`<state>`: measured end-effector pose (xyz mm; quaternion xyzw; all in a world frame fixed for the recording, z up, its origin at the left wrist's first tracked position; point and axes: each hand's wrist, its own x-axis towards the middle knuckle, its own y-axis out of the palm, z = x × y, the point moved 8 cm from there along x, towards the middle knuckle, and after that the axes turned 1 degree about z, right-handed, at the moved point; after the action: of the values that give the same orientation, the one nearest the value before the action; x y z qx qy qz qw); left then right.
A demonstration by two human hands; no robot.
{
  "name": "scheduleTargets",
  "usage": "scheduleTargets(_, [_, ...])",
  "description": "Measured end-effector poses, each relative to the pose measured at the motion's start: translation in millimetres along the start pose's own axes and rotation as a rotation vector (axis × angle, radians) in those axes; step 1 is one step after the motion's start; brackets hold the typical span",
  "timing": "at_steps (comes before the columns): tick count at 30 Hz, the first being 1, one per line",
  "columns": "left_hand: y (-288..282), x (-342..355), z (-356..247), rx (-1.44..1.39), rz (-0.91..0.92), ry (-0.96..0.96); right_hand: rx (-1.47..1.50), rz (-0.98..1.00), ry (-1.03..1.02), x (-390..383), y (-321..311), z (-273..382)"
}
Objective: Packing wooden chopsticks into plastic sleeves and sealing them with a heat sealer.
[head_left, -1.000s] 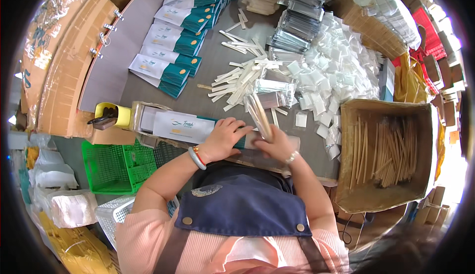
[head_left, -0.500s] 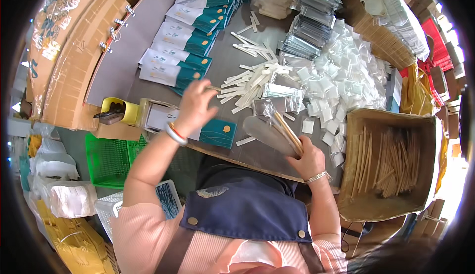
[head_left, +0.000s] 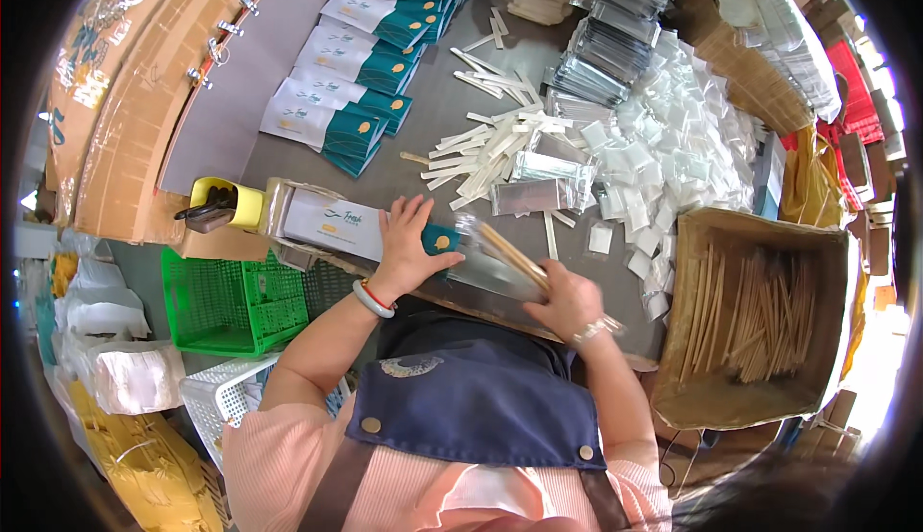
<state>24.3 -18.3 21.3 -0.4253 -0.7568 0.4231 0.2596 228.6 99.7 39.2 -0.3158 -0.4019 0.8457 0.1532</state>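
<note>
My left hand (head_left: 411, 248) lies flat with fingers spread on a white-and-teal printed packet (head_left: 332, 224) at the table's near edge. The packet's teal end (head_left: 438, 238) shows past my fingers. To the right, my right hand (head_left: 569, 303) is closed around a few thin wooden sticks (head_left: 511, 254) and a clear plastic sleeve (head_left: 490, 279). The sticks slant up and left, and their far tips are in clear film close to the packet's teal end. Beyond my hands lies a loose heap of white paper strips (head_left: 495, 152), with silvery flat packets (head_left: 532, 196) beside it.
Overlapping stacks of white-and-teal packets (head_left: 361, 56) run along the far left. Small white sachets (head_left: 639, 138) are heaped at right, near stacked silvery packets (head_left: 615, 37). A cardboard box (head_left: 668, 340) holds many wooden sticks. A yellow cup (head_left: 252, 213) and green basket (head_left: 207, 306) stand left.
My left hand has come down from beside the paper strips onto the packet. My right hand has moved left, bringing the sticks and sleeve over toward the packet's teal end.
</note>
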Motion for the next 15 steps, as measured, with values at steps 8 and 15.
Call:
scheduleTargets(8, [-10, 42, -26, -0.193, -0.083, 0.271, 0.312, -0.388, 0.018, 15, -19, -21])
scheduleTargets(15, [30, 111, -23, -0.096, 0.085, 0.13, 0.195, -0.62, 0.421, 9, -47, -123])
